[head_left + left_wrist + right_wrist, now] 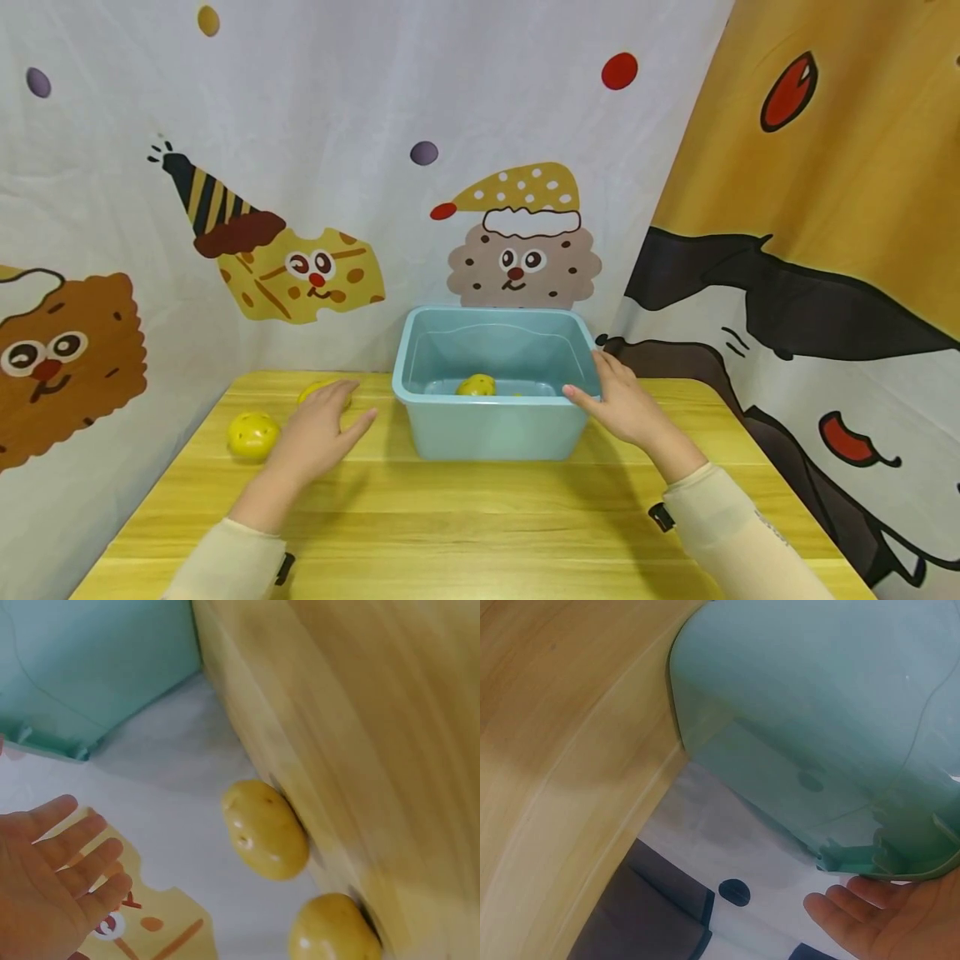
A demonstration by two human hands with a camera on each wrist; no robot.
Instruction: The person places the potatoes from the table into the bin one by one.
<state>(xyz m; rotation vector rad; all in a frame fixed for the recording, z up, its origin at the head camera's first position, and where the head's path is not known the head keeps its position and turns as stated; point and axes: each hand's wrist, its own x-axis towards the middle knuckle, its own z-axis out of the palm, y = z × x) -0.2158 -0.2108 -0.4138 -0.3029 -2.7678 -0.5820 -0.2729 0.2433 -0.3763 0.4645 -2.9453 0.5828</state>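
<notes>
A light blue plastic bin (491, 429) stands on the table, with a yellow potato (476, 385) inside. My right hand (626, 404) is at the bin's right front corner, its thumb over the rim. In the right wrist view, that hand's extended fingers (847, 907) lie along the outside of the rim. Left of the bin, my left hand (315, 437) hovers with fingers extended and nothing in it. Two more potatoes lie near it: one potato (253, 436) to its left, another potato (266, 829) partly hidden behind it in the head view.
The wooden table (465, 525) ends at a white cartoon-printed curtain (330, 100) behind and at the left. A yellow printed cloth (862, 167) hangs on the right. A small yellow spot shows just above the bin's front rim, too little to identify.
</notes>
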